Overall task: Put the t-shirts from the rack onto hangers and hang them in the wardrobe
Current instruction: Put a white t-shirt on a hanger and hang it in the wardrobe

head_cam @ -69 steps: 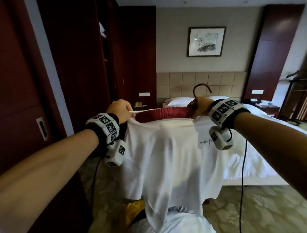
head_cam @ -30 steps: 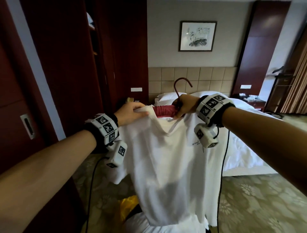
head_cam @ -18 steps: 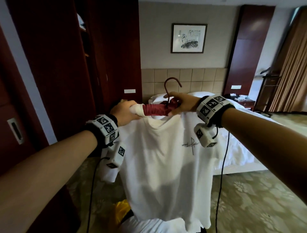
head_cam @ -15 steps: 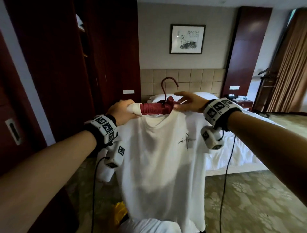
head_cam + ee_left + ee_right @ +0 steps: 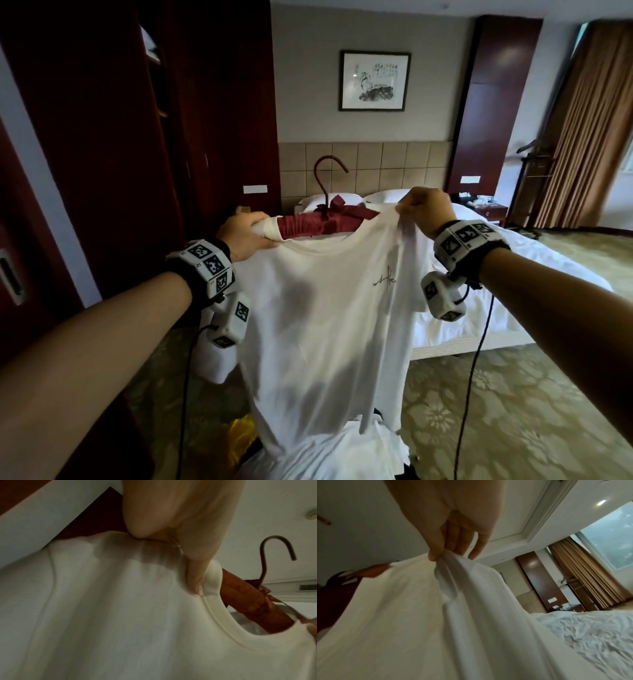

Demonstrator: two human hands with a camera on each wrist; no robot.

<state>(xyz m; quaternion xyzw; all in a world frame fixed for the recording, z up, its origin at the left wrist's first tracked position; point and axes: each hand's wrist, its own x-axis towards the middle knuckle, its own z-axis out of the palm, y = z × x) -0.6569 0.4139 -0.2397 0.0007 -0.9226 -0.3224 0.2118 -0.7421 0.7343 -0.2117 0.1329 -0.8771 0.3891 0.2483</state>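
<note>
A white t-shirt (image 5: 325, 329) hangs in front of me on a padded dark red hanger (image 5: 322, 224) with a curved hook (image 5: 325, 168). My left hand (image 5: 246, 234) grips the hanger's left arm through the shirt's shoulder; the left wrist view shows the fingers (image 5: 193, 574) curled over the t-shirt (image 5: 120, 615) beside the hanger (image 5: 254, 597). My right hand (image 5: 424, 210) pinches the shirt's right shoulder and holds it up, past the hanger's right end. In the right wrist view the thumb and fingers (image 5: 436, 550) pinch a bunch of the t-shirt (image 5: 419, 615).
The dark red wardrobe (image 5: 113, 137) stands open at the left. A bed (image 5: 513, 274) with white linen fills the middle right, and curtains (image 5: 589, 130) hang at the far right. More white cloth (image 5: 325, 459) and something yellow (image 5: 239, 431) lie low in front of me.
My right hand has let go of the hanger's middle, moved right and pinched the shirt's right shoulder, lifting it. The left hand keeps its grip on the hanger's left end.
</note>
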